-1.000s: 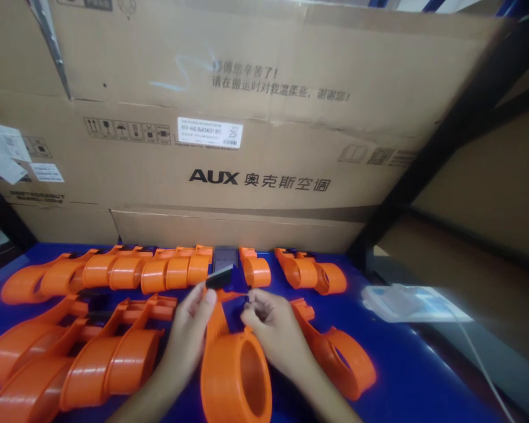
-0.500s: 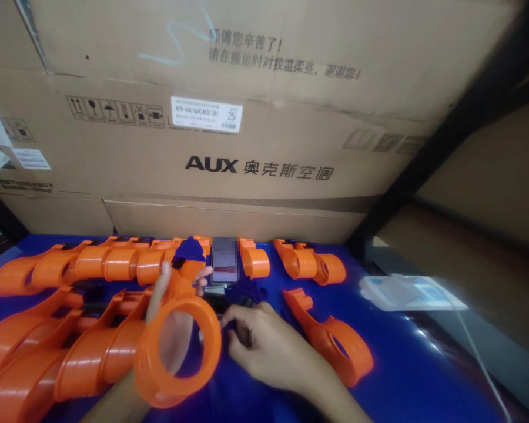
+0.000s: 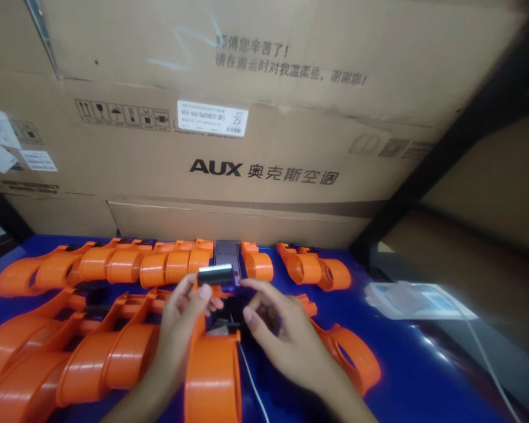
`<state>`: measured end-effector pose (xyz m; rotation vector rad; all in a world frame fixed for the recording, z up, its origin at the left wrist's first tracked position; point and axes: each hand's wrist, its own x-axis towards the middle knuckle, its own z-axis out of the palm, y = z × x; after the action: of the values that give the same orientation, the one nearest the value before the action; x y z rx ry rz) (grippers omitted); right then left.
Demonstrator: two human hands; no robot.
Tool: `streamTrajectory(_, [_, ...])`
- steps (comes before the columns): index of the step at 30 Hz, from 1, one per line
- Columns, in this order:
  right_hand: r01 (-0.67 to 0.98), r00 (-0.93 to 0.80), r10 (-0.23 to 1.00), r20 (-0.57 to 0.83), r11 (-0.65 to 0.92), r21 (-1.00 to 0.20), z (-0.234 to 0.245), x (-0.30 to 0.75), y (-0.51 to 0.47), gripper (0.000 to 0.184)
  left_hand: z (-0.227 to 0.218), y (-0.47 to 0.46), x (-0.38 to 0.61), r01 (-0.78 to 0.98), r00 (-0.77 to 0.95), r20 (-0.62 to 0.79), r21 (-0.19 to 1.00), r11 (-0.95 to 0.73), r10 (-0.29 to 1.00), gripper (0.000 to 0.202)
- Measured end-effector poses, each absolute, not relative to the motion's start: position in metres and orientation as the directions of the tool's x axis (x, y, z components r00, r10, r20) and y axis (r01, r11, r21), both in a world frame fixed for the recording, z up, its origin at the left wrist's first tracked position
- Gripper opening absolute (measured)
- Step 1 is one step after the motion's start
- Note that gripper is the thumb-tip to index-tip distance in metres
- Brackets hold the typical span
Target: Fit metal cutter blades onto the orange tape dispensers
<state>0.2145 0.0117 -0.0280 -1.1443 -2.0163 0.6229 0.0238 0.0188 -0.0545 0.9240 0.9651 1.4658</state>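
My left hand (image 3: 183, 311) is closed around the upper part of an orange tape dispenser (image 3: 212, 376), whose wide ring hangs below. At its top is a black strip with a pale serrated edge (image 3: 215, 274). A bit of dark blue shows at the strip's right end. My right hand (image 3: 284, 329) is just right of this head, its index fingertip near the blue bit. Its thumb and index finger are apart, and I see nothing between them. Dark pieces (image 3: 233, 311) lie behind the dispenser, partly hidden by the hands.
Rows of orange tape dispensers (image 3: 123, 267) cover the left of the blue table (image 3: 405, 376). Another dispenser (image 3: 352, 358) lies beyond my right wrist. A phone (image 3: 227, 254) stands at the back before a large carton (image 3: 264, 135). White packets (image 3: 417, 299) and a cable (image 3: 489, 358) are at right.
The dispenser in my left hand has turned, so its serrated edge now shows and its ring points down. My right hand has risen from the dark pieces on the table to the dispenser's head.
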Motion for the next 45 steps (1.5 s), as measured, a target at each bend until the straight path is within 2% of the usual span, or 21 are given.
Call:
streamTrajectory(3, [0.519,-0.327,0.825,0.461,0.565,-0.642,-0.032,0.215,0.010,0.056,-0.052,0.013,0.029,-0.338,-0.003,0.117,0.934,-0.111,0.993,0.025])
streamTrajectory(8, [0.591,-0.230,0.751,0.618,0.613,-0.525,-0.041,0.212,0.010,0.042,-0.056,0.009,0.034,-0.350,0.097,0.122,0.933,-0.081,0.988,0.025])
streamTrajectory(12, [0.649,-0.225,0.683,0.695,0.637,-0.416,-0.047,0.212,0.010,0.043,-0.066,0.011,0.038,-0.307,0.158,0.053,0.952,-0.002,0.986,0.025])
streamTrajectory(18, [0.682,-0.304,0.678,0.669,0.645,-0.344,-0.055,0.209,0.010,0.041,-0.071,0.010,0.040,-0.223,0.133,-0.023,0.973,0.053,0.991,0.027])
streamTrajectory(22, [0.670,-0.332,0.683,0.650,0.656,-0.347,-0.056,0.209,0.011,0.040,-0.065,0.013,0.042,-0.263,0.143,-0.004,0.964,0.042,0.990,0.025])
streamTrajectory(29, [0.667,-0.355,0.692,0.629,0.659,-0.348,-0.050,0.209,0.008,0.044,-0.058,0.014,0.040,-0.357,0.208,-0.063,0.924,0.136,0.976,0.027])
streamTrajectory(39, [0.630,-0.368,0.710,0.601,0.665,-0.400,-0.044,0.211,0.013,0.047,-0.064,0.019,0.041,-0.328,0.171,-0.057,0.938,0.111,0.984,0.031])
streamTrajectory(45, [0.670,-0.461,0.678,0.573,0.689,-0.276,-0.043,0.211,0.018,0.048,-0.062,0.021,0.040,-0.411,0.108,-0.167,0.890,0.197,0.980,0.043])
